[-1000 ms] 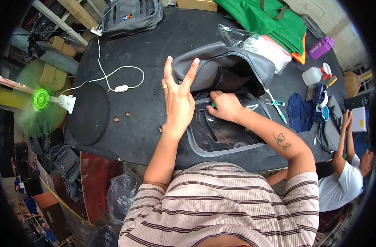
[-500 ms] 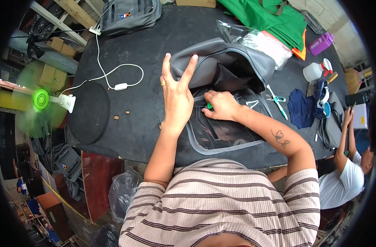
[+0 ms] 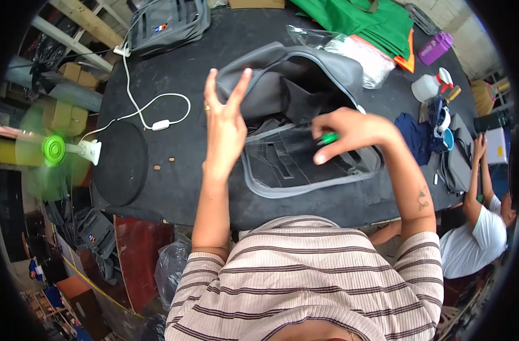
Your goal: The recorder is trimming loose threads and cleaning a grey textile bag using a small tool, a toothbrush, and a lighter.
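Observation:
An open grey zippered bag (image 3: pixel 327 59) lies on the black table, its clear-windowed front panel (image 3: pixel 282 184) folded down toward me. On its left side, my left hand (image 3: pixel 224 133) grips the raised edge of the opening, with two fingers stretched up along the outside and the others partly hidden. Above the panel, my right hand (image 3: pixel 356 131) is slightly blurred and closed around a small green-and-black tool (image 3: pixel 329 138), whose exact kind I cannot make out. Black lining shows inside the bag.
A white cable with a switch (image 3: pixel 160 125) and a round black disc (image 3: pixel 120 165) are at left, near a spinning green fan (image 3: pixel 54 149). Green fabric (image 3: pixel 356 28), a spray bottle (image 3: pixel 427 88) and navy cloth (image 3: pixel 413 136) are at right. Another person (image 3: pixel 475 238) works beyond.
My right hand has lifted off the panel and moved right with the green-and-black tool, now covering where the scissors lay. My left hand still holds the bag's edge. The view has shifted slightly.

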Demonstrator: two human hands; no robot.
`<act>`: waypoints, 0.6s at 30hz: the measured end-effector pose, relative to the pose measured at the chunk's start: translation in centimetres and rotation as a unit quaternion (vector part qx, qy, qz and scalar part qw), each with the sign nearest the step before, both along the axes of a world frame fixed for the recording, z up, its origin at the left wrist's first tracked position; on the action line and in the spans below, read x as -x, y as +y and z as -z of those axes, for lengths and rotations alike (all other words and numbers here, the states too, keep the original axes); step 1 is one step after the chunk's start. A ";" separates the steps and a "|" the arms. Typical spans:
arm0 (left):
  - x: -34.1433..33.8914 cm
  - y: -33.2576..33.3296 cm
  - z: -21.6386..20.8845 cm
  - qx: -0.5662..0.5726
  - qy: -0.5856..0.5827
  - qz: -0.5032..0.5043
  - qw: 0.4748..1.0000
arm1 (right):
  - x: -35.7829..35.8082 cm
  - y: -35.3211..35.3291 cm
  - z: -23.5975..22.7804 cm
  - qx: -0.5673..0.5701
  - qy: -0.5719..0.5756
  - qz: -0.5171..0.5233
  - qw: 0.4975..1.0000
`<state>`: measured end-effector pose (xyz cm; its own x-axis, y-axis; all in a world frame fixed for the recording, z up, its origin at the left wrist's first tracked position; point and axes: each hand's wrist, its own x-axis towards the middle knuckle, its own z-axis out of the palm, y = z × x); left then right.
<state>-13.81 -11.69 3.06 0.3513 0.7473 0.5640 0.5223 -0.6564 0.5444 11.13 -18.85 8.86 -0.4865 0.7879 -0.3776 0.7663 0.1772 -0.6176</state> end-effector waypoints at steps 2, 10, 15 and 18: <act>0.7 0.6 -0.1 0.037 0.007 0.000 0.999 | -4.1 -1.2 -2.3 0.061 0.086 0.034 0.994; 0.7 3.0 -1.5 0.083 -0.092 0.035 0.992 | -9.6 -6.9 2.9 -0.063 0.306 0.200 0.929; 2.0 1.6 -3.9 0.169 -0.304 0.267 0.899 | -7.9 -3.8 5.4 -0.147 0.494 0.400 0.758; 2.0 0.1 -5.0 0.167 -0.150 0.195 0.955 | -7.4 -2.5 4.8 -0.171 0.545 0.387 0.724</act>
<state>-15.77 -11.55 8.05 0.5000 0.7479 0.4367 0.0613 -0.5336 0.8435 18.54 -21.36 4.07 0.2890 0.9403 0.1798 -0.1910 0.2407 -0.9516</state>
